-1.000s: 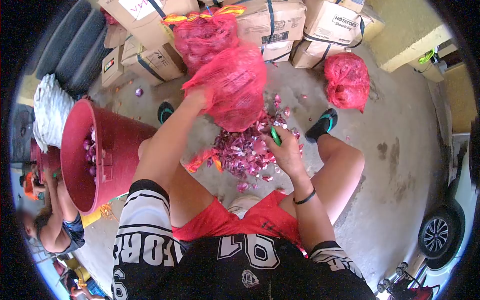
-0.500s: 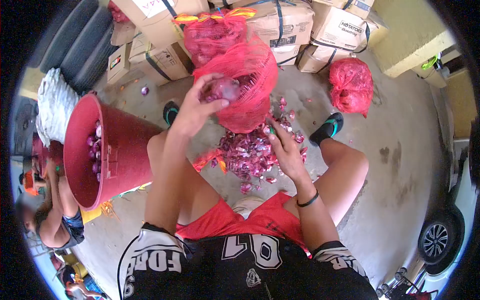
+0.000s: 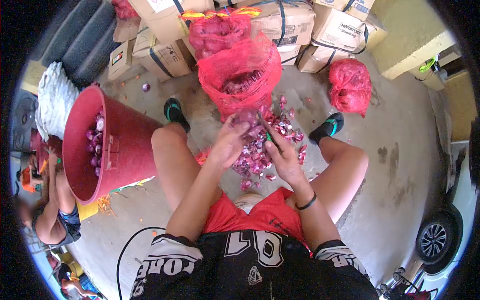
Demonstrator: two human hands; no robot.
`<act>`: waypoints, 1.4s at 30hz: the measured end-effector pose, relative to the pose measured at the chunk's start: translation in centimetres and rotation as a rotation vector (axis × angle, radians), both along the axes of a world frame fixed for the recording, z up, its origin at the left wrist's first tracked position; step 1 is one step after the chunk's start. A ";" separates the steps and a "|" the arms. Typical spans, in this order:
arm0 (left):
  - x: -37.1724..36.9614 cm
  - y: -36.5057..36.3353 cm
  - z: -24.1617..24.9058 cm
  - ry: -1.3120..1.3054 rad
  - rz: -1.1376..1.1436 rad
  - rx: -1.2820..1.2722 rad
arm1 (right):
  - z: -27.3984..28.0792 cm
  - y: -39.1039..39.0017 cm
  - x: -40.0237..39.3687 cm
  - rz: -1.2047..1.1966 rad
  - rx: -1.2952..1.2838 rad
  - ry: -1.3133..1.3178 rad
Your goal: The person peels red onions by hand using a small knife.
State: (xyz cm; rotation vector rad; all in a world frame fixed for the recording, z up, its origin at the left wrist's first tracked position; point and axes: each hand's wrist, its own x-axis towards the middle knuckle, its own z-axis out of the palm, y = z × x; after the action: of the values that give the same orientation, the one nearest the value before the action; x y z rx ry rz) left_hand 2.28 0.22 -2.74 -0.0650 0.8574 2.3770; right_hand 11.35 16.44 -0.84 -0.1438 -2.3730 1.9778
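My left hand (image 3: 231, 142) is closed round a red onion (image 3: 247, 119), which is blurred by motion. My right hand (image 3: 285, 157) grips a small knife (image 3: 269, 136) with a green handle; its dark blade lies against or very near the onion. Below both hands, a heap of purple onion skins (image 3: 255, 157) covers the floor between my feet. Just beyond stands an open red mesh bag (image 3: 212, 85) with more red onions (image 3: 242, 82) inside. To my left, a large red tub (image 3: 127, 145) leans toward me, with several peeled onions (image 3: 95, 145) in it.
A tied mesh bag (image 3: 220, 37) stands behind the open one, and another red bag (image 3: 350, 87) at the right. Cardboard boxes (image 3: 285, 22) line the back, tyres (image 3: 75, 35) the left. A co-worker (image 3: 52, 215) sits beyond the tub. A car wheel (image 3: 434, 241) shows at right.
My left hand has come back from the mesh bag's mouth with the onion and now meets the knife. My right hand has stayed nearly in place. The bag's opening is uncovered.
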 end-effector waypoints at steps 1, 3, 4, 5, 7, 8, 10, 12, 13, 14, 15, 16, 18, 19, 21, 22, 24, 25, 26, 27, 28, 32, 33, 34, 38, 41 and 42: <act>0.2 0.1 0.5 0.033 0.004 -0.032 | 0.1 -0.1 0.0 -0.011 -0.031 -0.014; 0.2 0.1 1.3 0.089 -0.018 -0.056 | 0.6 0.3 0.0 0.016 -0.075 -0.028; 0.0 0.0 1.6 0.112 -0.044 -0.049 | 1.0 0.5 -0.1 0.030 -0.096 -0.037; 0.0 -0.1 1.6 0.135 -0.069 -0.043 | 1.2 0.5 0.0 0.026 -0.136 -0.037; 0.1 0.0 1.4 0.096 -0.036 -0.029 | 1.7 0.2 0.1 0.021 -0.217 -0.038; 0.1 0.0 1.3 0.078 -0.018 -0.024 | 2.1 0.1 0.2 0.025 -0.216 -0.015; 0.0 -0.2 1.0 0.054 0.017 -0.030 | 2.7 -0.4 0.5 0.034 -0.217 0.031; 0.1 -0.2 0.8 0.055 0.028 -0.047 | 2.0 -1.1 0.1 0.016 -0.070 0.118; 0.1 -0.3 0.7 0.069 0.022 -0.060 | 1.2 -1.0 -0.2 0.014 0.027 0.193; 0.1 -0.3 0.7 0.083 0.016 -0.074 | 0.3 -1.0 -0.5 0.004 0.126 0.269; 0.2 -0.3 0.7 0.082 0.003 -0.042 | -0.2 -0.7 -1.3 0.002 0.248 0.377; 0.3 -0.3 0.7 0.081 -0.009 -0.010 | -0.6 -0.3 -1.3 -0.030 0.211 0.325; 0.3 -0.4 0.9 0.055 -0.017 0.041 | 0.5 0.2 -1.1 -0.124 -0.028 0.063; 0.2 -0.6 1.0 0.030 -0.014 0.060 | 1.3 0.4 -1.0 -0.183 -0.227 -0.149; 0.0 -0.9 1.0 0.024 -0.027 0.078 | 1.6 1.1 -1.1 -0.190 -0.191 -0.195; -0.2 -1.0 1.0 0.043 -0.044 0.077 | 1.3 1.3 -1.1 -0.169 -0.100 -0.185; -0.4 -1.1 0.7 0.065 -0.081 0.064 | 0.4 1.6 -1.0 -0.107 0.153 -0.128; -0.5 -1.2 0.5 0.068 -0.100 0.053 | 0.0 1.7 -0.9 -0.073 0.235 -0.097; -0.6 -1.2 0.3 0.071 -0.118 0.042 | -0.4 1.8 -0.8 -0.042 0.317 -0.064; -0.4 -1.2 0.7 0.089 -0.090 0.029 | 0.0 1.6 -0.7 -0.021 0.317 -0.050; 0.0 -1.0 1.2 0.107 -0.063 0.018 | 0.5 1.3 -0.5 -0.006 0.305 -0.025; 0.2 -0.8 0.7 0.135 -0.067 0.006 | 2.5 0.0 -0.2 0.027 0.236 0.066; 0.2 -0.7 0.9 0.141 -0.066 -0.017 | 2.7 -0.1 -0.3 0.030 0.229 0.059; 0.3 -0.6 1.1 0.146 -0.064 -0.040 | 2.8 -0.2 -0.3 0.034 0.221 0.052; 0.6 -0.5 1.2 0.197 -0.050 -0.116 | 3.0 -0.1 -0.4 0.058 0.209 0.065; 0.6 -0.5 1.1 0.233 -0.026 -0.115 | 3.1 0.1 -0.3 0.082 0.246 0.098; 0.6 -0.6 0.9 0.241 -0.038 -0.123 | 3.2 0.1 -0.4 0.088 0.263 0.132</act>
State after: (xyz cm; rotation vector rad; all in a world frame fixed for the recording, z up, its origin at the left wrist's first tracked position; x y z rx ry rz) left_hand 2.86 -0.38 -1.83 0.1906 1.1073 2.3247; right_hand 10.99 16.57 2.40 0.0999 -2.5609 1.6277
